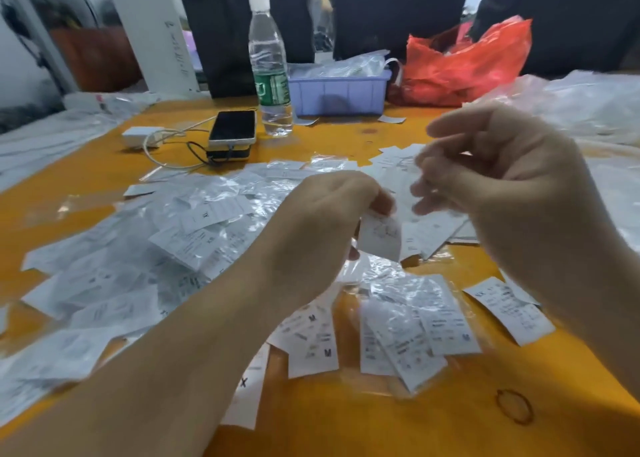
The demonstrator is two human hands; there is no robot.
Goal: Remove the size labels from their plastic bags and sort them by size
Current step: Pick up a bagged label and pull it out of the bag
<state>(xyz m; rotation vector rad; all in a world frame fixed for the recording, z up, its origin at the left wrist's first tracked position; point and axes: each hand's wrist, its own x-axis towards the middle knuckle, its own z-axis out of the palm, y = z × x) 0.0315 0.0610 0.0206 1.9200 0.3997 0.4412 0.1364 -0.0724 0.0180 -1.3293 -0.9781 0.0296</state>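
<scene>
An orange bench (346, 429) fills the view, strewn with white size labels, many in clear plastic bags. The biggest heap of bagged labels (131, 266) spreads over the left half, some marked XL. Behind, at the far edge, a red plastic bag (464, 65) slumps beside a lilac plastic tray (339, 93) stuffed with clear bags, and a clear water bottle (268, 65) with a green label stands upright just left of the tray. A dark phone (232, 129) lies on a power bank near the bottle, with a white charger (138, 136) and its cable to the left.

Nearer, a small cluster of labels marked M (391, 332) lies below the hands, partly in clear plastic, and a loose label reading 5X (509, 309) lies to the right of it. A pile of bare labels (429, 235) sits under the right hand.

The left hand (322, 228) is raised over the middle of the bench, its grip pinching a small bagged label (381, 236) that hangs from the fingertips. The right hand (498, 179) hovers just right of it, blurred, fingers loosely curled; I cannot tell whether its grip holds anything.
</scene>
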